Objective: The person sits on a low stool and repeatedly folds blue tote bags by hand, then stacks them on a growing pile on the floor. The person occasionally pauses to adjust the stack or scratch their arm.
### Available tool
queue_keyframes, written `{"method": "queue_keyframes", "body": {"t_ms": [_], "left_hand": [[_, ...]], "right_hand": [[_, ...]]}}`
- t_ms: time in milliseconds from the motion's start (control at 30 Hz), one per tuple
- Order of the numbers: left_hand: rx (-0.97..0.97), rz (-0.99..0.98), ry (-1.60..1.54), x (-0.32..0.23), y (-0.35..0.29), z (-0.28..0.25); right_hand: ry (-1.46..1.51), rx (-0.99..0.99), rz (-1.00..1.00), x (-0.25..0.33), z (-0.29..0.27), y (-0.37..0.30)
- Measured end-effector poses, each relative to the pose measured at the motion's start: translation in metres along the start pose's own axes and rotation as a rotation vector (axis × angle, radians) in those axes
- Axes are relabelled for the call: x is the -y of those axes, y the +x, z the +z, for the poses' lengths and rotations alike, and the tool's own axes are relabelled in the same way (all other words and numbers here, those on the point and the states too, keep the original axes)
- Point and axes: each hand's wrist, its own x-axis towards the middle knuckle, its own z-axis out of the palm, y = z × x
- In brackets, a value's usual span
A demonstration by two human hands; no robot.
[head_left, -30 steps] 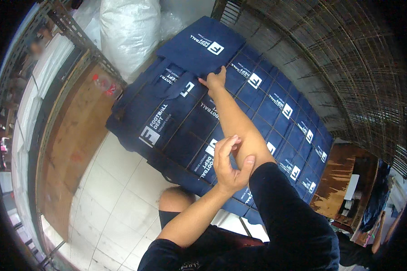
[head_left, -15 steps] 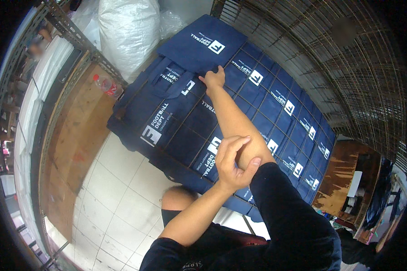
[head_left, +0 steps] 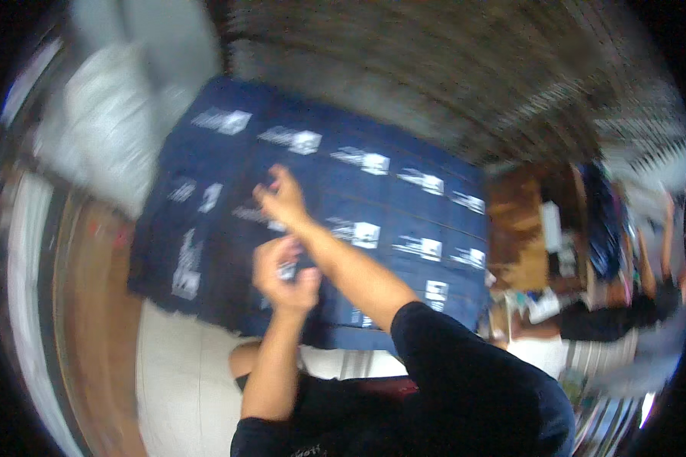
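Navy fabric pieces with white print [head_left: 343, 183] lie in overlapping rows on a broad, low surface in front of me. The picture is smeared by motion, so their edges are hard to make out. My right hand [head_left: 283, 199] reaches over the middle-left rows with its fingers spread and nothing in them. Whether it touches the cloth I cannot tell. Below it, my left hand [head_left: 286, 278] is held up with curved fingers and the thumb apart, also holding nothing. Its fingertips come close to my right wrist.
Wire mesh racks [head_left: 511, 84] lean along the far side. A white sack [head_left: 107, 122] stands at the left beside a wooden board [head_left: 103, 320]. Pale floor tiles [head_left: 179, 373] show below. At the right are a wooden panel [head_left: 514, 228] and another person's dark sleeve [head_left: 610, 324].
The view has swung right, bringing another person into sight. My left hand has moved from my right forearm near the elbow toward the wrist. My right hand stays stretched over the fabric.
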Motion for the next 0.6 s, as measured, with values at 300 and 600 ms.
{"method": "queue_keyframes", "body": {"t_ms": [300, 600], "left_hand": [[0.166, 0.127, 0.086, -0.014, -0.047, 0.020], [0.972, -0.014, 0.032, -0.135, -0.182, 0.063]], "right_hand": [[-0.464, -0.596, -0.126, 0.063, -0.435, -0.164], [-0.768, -1.522, -0.015, 0.076, -0.770, -0.325]]}}
